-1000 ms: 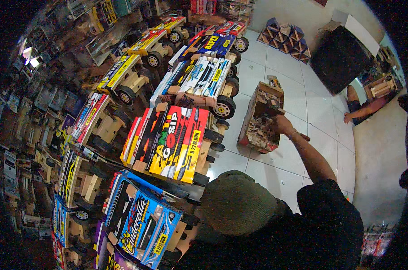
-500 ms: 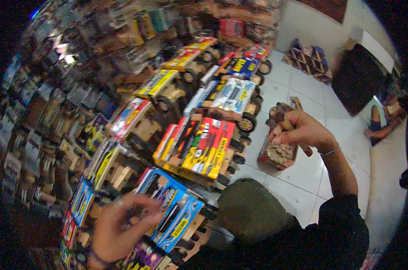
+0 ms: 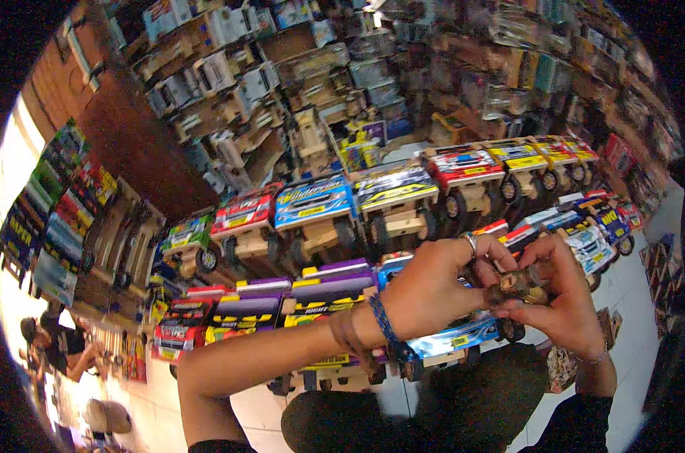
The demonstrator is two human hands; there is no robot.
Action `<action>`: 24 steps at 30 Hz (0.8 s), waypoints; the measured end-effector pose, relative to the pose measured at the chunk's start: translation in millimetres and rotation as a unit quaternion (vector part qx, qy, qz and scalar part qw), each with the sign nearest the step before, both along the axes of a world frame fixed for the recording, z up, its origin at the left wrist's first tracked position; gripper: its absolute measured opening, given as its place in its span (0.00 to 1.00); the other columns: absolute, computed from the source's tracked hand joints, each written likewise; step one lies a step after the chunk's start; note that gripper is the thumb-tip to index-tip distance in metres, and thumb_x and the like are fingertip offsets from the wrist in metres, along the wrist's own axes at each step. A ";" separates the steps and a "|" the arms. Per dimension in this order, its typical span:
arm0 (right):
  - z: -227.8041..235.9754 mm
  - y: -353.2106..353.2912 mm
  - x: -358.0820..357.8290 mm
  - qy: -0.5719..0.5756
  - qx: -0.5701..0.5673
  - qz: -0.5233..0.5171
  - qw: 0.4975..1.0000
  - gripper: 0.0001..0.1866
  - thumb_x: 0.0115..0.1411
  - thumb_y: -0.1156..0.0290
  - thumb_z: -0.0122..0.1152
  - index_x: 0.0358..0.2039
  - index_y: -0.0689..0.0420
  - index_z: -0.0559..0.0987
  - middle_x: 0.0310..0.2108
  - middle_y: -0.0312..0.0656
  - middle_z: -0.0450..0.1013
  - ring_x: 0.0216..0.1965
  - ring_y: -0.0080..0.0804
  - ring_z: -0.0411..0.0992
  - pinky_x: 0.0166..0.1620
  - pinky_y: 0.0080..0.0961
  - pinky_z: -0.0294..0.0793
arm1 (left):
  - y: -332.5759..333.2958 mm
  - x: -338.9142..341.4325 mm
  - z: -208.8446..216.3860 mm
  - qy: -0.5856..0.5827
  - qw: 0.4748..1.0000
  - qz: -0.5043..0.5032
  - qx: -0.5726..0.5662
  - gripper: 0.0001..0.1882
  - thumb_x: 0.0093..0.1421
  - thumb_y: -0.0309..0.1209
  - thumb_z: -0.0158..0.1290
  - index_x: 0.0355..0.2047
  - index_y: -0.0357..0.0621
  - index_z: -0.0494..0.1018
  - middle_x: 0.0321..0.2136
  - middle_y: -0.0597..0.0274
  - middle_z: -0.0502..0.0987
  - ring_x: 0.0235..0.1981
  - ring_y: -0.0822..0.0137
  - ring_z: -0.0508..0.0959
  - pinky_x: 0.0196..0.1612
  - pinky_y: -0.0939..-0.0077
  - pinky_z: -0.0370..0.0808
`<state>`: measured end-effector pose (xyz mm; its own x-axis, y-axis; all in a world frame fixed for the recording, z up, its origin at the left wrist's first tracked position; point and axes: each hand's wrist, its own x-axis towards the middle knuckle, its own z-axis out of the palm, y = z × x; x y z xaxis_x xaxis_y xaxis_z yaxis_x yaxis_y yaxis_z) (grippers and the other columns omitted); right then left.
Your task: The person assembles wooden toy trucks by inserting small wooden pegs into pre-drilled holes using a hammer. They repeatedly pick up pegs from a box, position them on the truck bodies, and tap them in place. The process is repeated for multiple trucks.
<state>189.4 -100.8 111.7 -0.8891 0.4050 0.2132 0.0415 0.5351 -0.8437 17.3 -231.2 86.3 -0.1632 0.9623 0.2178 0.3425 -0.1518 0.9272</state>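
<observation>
My left hand (image 3: 429, 291) and my right hand (image 3: 567, 306) meet in front of me, fingers closed around small brown, roughly round pieces (image 3: 514, 284) that look wooden. Their exact kind is too blurred to tell. Just beneath my hands stands a blue toy truck (image 3: 452, 338) with a wooden chassis and black wheels, partly hidden by my left hand. Purple and yellow toy trucks (image 3: 323, 294) stand to its left. A white and blue toy truck (image 3: 590, 249) is beyond my right hand.
Behind runs another row of toy trucks, among them a light blue one (image 3: 312, 202) and a red one (image 3: 467, 166). Unpainted wooden bodies (image 3: 308, 136) are piled farther back. By my right wrist sits a box of small pieces (image 3: 561, 368). Another person (image 3: 63, 340) sits at far left.
My view has swung left along the truck rows. My right hand has come from above the box of pieces to my left hand, and both now grip small brown pieces.
</observation>
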 end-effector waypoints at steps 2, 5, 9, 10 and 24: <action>-1.0 2.3 -1.6 -0.048 -0.026 -0.035 0.998 0.32 0.43 0.77 0.76 0.49 0.57 0.70 0.41 0.37 0.73 0.39 0.24 0.74 0.44 0.24 0.75 | -18.0 -12.6 1.1 0.026 0.999 0.041 -0.001 0.18 0.58 0.28 0.63 0.49 0.45 0.77 0.30 0.66 0.79 0.34 0.76 0.78 0.42 0.76 0.76; -9.4 12.4 4.5 0.034 -0.004 -0.037 0.999 0.31 0.43 0.79 0.74 0.49 0.58 0.72 0.42 0.37 0.74 0.38 0.25 0.74 0.45 0.25 0.75 | -50.9 -55.6 5.1 0.070 0.995 0.042 0.051 0.10 0.59 0.28 0.62 0.42 0.42 0.81 0.35 0.61 0.82 0.38 0.72 0.79 0.43 0.75 0.76; -30.3 25.6 27.0 0.075 -0.093 -0.150 0.981 0.24 0.52 0.71 0.66 0.50 0.58 0.72 0.36 0.34 0.74 0.30 0.18 0.70 0.33 0.16 0.70 | -109.1 -108.0 4.9 0.062 0.989 0.137 0.003 0.11 0.59 0.26 0.62 0.42 0.39 0.80 0.39 0.61 0.82 0.42 0.73 0.79 0.47 0.75 0.76; -34.2 28.0 34.6 0.063 -0.123 -0.168 0.976 0.23 0.54 0.70 0.65 0.51 0.57 0.72 0.35 0.33 0.74 0.28 0.16 0.68 0.29 0.15 0.67 | -122.6 -116.0 0.5 0.027 0.984 0.176 -0.021 0.10 0.59 0.26 0.62 0.41 0.37 0.79 0.40 0.60 0.81 0.41 0.73 0.79 0.49 0.76 0.76; -93.5 47.9 84.5 0.080 -0.165 -0.266 0.946 0.29 0.62 0.67 0.61 0.62 0.58 0.65 0.49 0.35 0.73 0.35 0.17 0.67 0.34 0.13 0.64 | -178.4 -214.3 -40.2 -0.245 0.908 0.335 -0.048 0.19 0.69 0.32 0.47 0.58 0.39 0.68 0.49 0.56 0.76 0.46 0.65 0.79 0.53 0.69 0.78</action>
